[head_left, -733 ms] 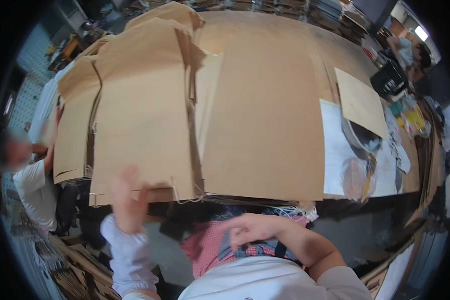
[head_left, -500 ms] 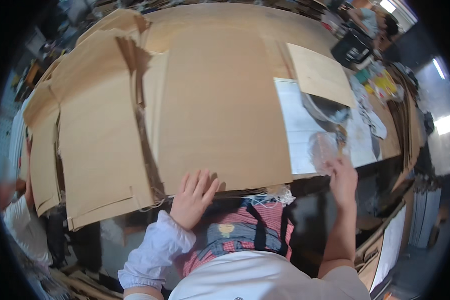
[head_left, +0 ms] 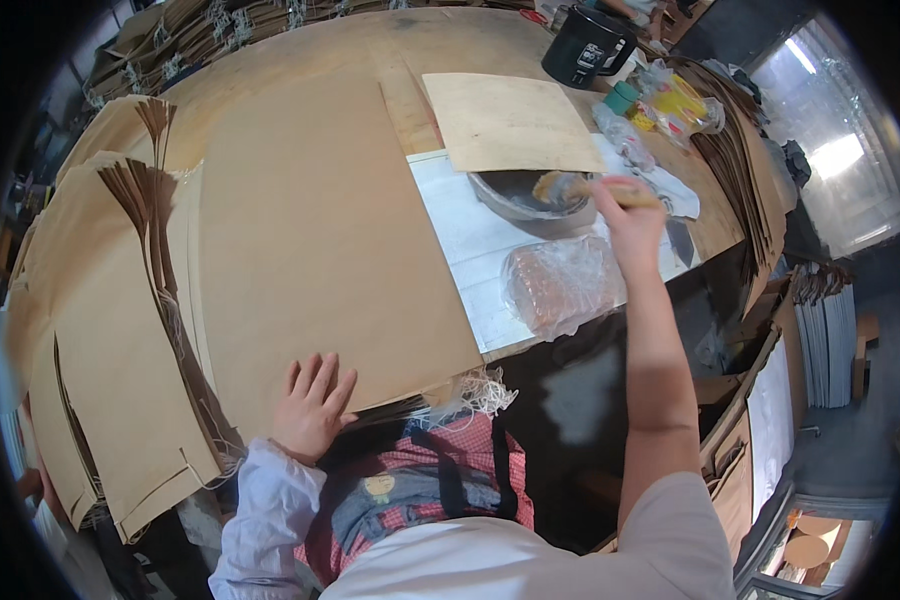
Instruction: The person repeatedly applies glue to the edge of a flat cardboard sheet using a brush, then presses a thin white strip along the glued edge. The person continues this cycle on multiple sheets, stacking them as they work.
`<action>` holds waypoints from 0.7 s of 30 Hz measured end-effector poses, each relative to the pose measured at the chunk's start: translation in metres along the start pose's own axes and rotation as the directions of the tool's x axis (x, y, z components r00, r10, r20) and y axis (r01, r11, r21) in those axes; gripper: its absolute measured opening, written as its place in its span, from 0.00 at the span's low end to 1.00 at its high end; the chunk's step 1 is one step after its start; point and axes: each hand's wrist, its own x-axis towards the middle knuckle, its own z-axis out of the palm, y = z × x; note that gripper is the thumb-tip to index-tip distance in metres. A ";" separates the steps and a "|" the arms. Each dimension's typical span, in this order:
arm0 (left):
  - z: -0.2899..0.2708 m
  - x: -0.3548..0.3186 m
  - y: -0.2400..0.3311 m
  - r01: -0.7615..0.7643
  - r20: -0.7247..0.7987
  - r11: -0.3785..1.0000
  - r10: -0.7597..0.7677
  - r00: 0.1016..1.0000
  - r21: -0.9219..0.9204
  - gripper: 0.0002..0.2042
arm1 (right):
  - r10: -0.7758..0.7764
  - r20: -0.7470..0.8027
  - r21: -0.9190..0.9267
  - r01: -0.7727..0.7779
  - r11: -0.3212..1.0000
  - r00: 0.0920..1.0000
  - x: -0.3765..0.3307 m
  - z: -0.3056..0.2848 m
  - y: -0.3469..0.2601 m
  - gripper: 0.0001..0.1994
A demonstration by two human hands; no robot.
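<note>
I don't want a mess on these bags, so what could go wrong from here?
The brush in the right hand sits over the dark bowl; carried across, it might drip on the white sheet. The left hand presses only the near edge of the brown paper sheet, which could slide.

Work surface: a wide wooden table (head_left: 410,45). A large brown paper sheet (head_left: 320,240) lies flat at its centre. Stacks of brown paper bags (head_left: 100,330) with string handles overlap at 9 o'clock. A white sheet (head_left: 470,240) lies at 3 o'clock, bearing a dark shallow bowl (head_left: 525,195) and a crumpled clear plastic bag (head_left: 560,285). A smaller brown sheet (head_left: 510,122) lies at 1 o'clock; a black mug (head_left: 582,45) beyond it.
</note>
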 end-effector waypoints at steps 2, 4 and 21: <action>-0.005 -0.005 0.015 0.043 -0.043 0.999 -0.043 0.998 0.009 0.32 | 0.035 0.005 -0.216 -0.033 0.976 0.999 0.023 0.023 0.022 0.13; 0.012 -0.035 0.035 -0.094 -0.167 0.992 0.079 0.983 -0.085 0.24 | 0.091 0.024 -0.322 -0.078 0.943 0.996 0.038 0.032 0.043 0.16; 0.132 -0.107 -0.010 0.374 0.227 0.926 -0.377 0.898 0.059 0.07 | 0.126 -0.114 0.181 -0.104 0.978 0.985 0.000 0.022 -0.051 0.15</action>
